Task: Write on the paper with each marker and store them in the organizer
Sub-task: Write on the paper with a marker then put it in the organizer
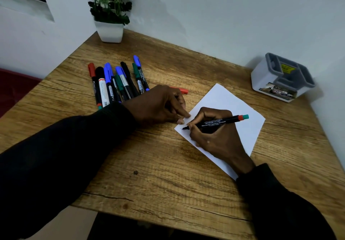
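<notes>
A white sheet of paper [229, 107] lies on the wooden table [149, 165], right of centre. My right hand [211, 137] grips a black marker [220, 122] with a red and teal end, and its tip touches the paper's left corner. My left hand [160, 105] presses its fingertips on the paper's left edge. A red cap [182, 90] shows just beyond the left hand; whether the hand holds it is hidden. Several capped markers [119, 81], red, black, blue and green, lie in a row at the back left. The grey and white organizer [281, 77] stands at the back right.
A white pot with a green plant [111, 30] stands in the far left corner by the wall. White walls border the table at the back and right. A dark red surface [13, 88] sits beyond the table's left edge.
</notes>
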